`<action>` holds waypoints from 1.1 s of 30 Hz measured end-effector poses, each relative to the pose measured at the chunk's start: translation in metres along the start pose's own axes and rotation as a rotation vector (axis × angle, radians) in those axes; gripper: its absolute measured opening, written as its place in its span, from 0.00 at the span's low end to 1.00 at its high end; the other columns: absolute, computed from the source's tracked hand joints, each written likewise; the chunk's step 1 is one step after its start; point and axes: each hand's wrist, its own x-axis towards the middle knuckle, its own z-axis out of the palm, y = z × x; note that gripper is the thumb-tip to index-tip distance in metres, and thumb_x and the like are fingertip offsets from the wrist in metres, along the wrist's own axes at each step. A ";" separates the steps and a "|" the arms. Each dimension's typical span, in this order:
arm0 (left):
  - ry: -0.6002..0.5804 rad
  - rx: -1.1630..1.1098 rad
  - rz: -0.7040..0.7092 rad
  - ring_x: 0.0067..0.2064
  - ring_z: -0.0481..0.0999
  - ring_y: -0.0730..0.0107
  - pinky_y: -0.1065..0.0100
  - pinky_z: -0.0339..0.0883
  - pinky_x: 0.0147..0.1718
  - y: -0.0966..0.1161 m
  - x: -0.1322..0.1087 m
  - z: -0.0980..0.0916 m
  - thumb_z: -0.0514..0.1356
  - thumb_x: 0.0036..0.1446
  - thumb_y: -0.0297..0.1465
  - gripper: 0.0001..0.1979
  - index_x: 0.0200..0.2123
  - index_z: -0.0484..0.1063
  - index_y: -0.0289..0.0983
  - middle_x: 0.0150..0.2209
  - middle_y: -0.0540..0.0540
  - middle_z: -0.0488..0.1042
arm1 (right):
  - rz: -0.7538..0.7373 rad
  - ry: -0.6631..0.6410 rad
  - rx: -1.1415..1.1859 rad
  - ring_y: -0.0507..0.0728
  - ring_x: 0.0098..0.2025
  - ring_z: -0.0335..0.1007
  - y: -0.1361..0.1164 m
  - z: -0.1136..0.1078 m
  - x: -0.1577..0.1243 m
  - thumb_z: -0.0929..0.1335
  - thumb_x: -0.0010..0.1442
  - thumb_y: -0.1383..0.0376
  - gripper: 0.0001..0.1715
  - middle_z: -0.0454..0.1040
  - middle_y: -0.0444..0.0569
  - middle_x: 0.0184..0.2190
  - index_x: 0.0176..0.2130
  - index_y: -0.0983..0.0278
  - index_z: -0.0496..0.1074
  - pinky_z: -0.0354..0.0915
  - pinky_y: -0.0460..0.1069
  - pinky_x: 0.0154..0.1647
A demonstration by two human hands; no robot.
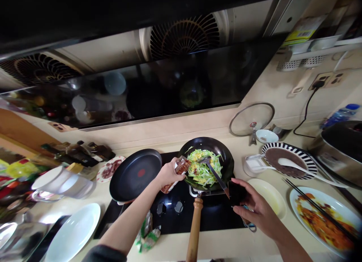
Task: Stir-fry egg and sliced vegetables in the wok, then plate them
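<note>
Would worry first about the black hob [183, 222], with a green-and-white cloth [148, 237] lying across its near edge; might singe if nudged closer, though can't tell about heat there; next, would watch the wok [227, 156], parked on the right-hand burner with a long wooden handle [195, 224] poking toward the near side; could swing or tip if bumped by a forearm; could also fling food over the rim with one clumsy flick of the spatula [215, 174], blade down in the heap; at its near end, see a dark piece [236, 193] gripped between thumb and fingers of the right hand [256, 207]; can't tell if handle or something separate; then the glass jar [170, 187], clamped firmly in the left hand [167, 172], tilted mouth-first over the wok's left rim; could dump a whole clump of chilli [183, 165] from too steep an angle, or slip if greasy; as for looks: dark and smooth inside the wok, bare up the right wall; piled in the middle with pale green shreds [206, 175], glossy and not browned, flecked with yellow bits; clear glass on the jar, whitish label, deep red inside; just dotted with red on the shreds nearest the jar's mouth
</note>
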 end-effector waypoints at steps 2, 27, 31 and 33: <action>0.006 -0.017 -0.010 0.39 0.78 0.58 0.66 0.66 0.39 0.001 -0.001 -0.001 0.64 0.42 0.39 0.30 0.50 0.62 0.39 0.37 0.46 0.77 | 0.007 0.021 0.012 0.55 0.34 0.69 0.000 0.001 -0.001 0.72 0.51 0.54 0.39 0.73 0.48 0.37 0.59 0.57 0.59 0.68 0.50 0.37; 0.153 -0.679 0.017 0.38 0.75 0.66 0.65 0.69 0.40 -0.010 -0.008 0.025 0.67 0.43 0.38 0.27 0.46 0.63 0.37 0.38 0.48 0.75 | -0.005 -0.062 0.138 0.51 0.31 0.65 -0.015 0.011 0.017 0.73 0.51 0.55 0.38 0.70 0.46 0.40 0.58 0.55 0.61 0.66 0.47 0.36; 0.137 -0.499 -0.025 0.39 0.75 0.63 0.64 0.68 0.40 -0.006 -0.009 0.019 0.67 0.42 0.38 0.27 0.45 0.65 0.37 0.38 0.48 0.76 | -0.012 -0.081 0.119 0.51 0.31 0.64 -0.020 0.017 0.019 0.73 0.51 0.54 0.38 0.70 0.46 0.40 0.58 0.56 0.61 0.66 0.47 0.36; 0.124 -0.462 -0.007 0.39 0.76 0.63 0.65 0.68 0.40 -0.005 -0.013 0.018 0.66 0.43 0.39 0.26 0.45 0.65 0.38 0.38 0.48 0.76 | -0.022 -0.085 0.080 0.51 0.30 0.64 -0.020 0.017 0.017 0.73 0.51 0.53 0.39 0.70 0.46 0.38 0.58 0.57 0.61 0.66 0.47 0.35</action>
